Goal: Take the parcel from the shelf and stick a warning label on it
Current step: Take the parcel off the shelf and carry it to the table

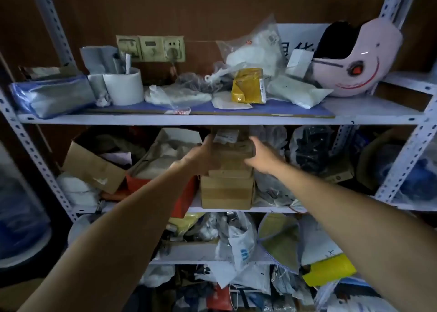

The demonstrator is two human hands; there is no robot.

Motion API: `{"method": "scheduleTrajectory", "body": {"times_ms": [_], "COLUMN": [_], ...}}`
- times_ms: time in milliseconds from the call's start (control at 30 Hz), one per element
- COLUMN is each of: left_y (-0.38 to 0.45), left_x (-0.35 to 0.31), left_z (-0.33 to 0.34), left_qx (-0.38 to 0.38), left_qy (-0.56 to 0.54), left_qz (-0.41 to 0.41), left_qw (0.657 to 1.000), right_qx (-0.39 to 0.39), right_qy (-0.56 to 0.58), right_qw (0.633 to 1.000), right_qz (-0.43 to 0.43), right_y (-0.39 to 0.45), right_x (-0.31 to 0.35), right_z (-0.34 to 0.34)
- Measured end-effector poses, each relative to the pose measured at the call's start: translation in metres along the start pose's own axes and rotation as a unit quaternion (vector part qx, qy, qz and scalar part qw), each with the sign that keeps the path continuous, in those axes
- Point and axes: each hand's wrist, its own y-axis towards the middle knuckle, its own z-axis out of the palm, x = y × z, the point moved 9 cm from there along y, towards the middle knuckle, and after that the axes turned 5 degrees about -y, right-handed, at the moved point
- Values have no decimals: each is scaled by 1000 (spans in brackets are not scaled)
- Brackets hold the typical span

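Note:
A brown cardboard parcel with a white shipping slip on its top sits on the middle shelf, stacked on another taped cardboard box. My left hand grips the parcel's left side, fingers curled over its upper edge. My right hand grips its right side. Both arms reach in from the bottom of the view. No warning label is visible.
The middle shelf also holds open cardboard boxes and a red box on the left, dark plastic bags on the right. The upper shelf carries a white roll, a yellow packet and a pink helmet. Bags crowd the lower shelves.

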Motion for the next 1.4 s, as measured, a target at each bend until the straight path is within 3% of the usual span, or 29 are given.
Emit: {"method": "scheduleTrajectory", "body": {"times_ms": [200, 367, 667, 833, 1033, 1200, 1300, 1400], "left_y": [28, 33, -76, -112, -120, -95, -87, -91], "left_x": [11, 20, -2, -6, -29, -44, -44, -53], "left_z": [16, 22, 45, 95, 136, 157, 175, 197], "left_qx": [-7, -51, -128, -121, -24, 50, 140, 241], "left_qy": [-58, -154, -274, -339, -422, -441, -502, -567], "left_qz": [-1, -14, 20, 43, 73, 116, 117, 116], "left_qw": [998, 987, 953, 932, 903, 889, 846, 779], "right_qx": [55, 13, -52, -103, -195, -245, -247, -252], "right_qy": [123, 172, 213, 299, 318, 269, 240, 199], "right_qw": [991, 985, 975, 948, 926, 923, 923, 926], "right_qz": [-23, -3, -32, -15, 54, 127, 173, 198], "right_y": [32, 27, -99, -153, -197, -221, -234, -249], "right_x": [3, 4, -9, -41, -80, -95, -96, -95], "right_z": [33, 32, 17, 24, 30, 30, 25, 22]}}
